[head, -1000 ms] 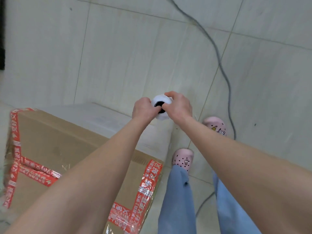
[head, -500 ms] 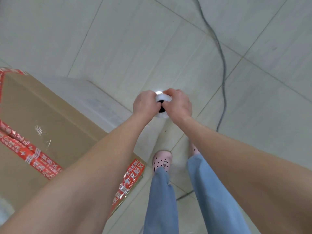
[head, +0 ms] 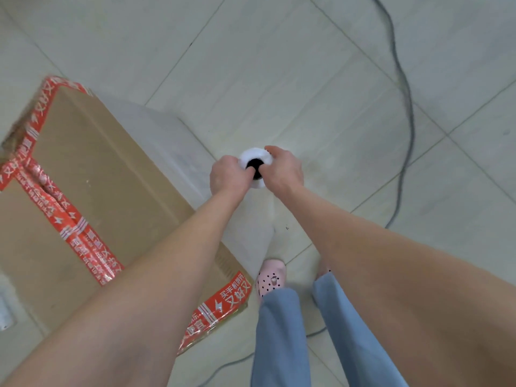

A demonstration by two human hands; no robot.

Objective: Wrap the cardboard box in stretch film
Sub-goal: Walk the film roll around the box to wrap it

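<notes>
Walking the stretch film roll (head: 255, 163) round, you now face the cardboard box (head: 92, 185) from a fresh corner at nine o'clock. Your left hand (head: 227, 174) and right hand (head: 283, 170) clamp the roll's top; film sheet (head: 184, 152) drapes one side.

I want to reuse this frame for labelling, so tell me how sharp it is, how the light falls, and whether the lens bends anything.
Head view: soft, even light with no hard shadows; the floor tile seams bow from wide-angle distortion; the forearms loom large and soft at the bottom edge; the film roll is nearly blown out white; the red tape print on the cardboard box stays legible.
</notes>
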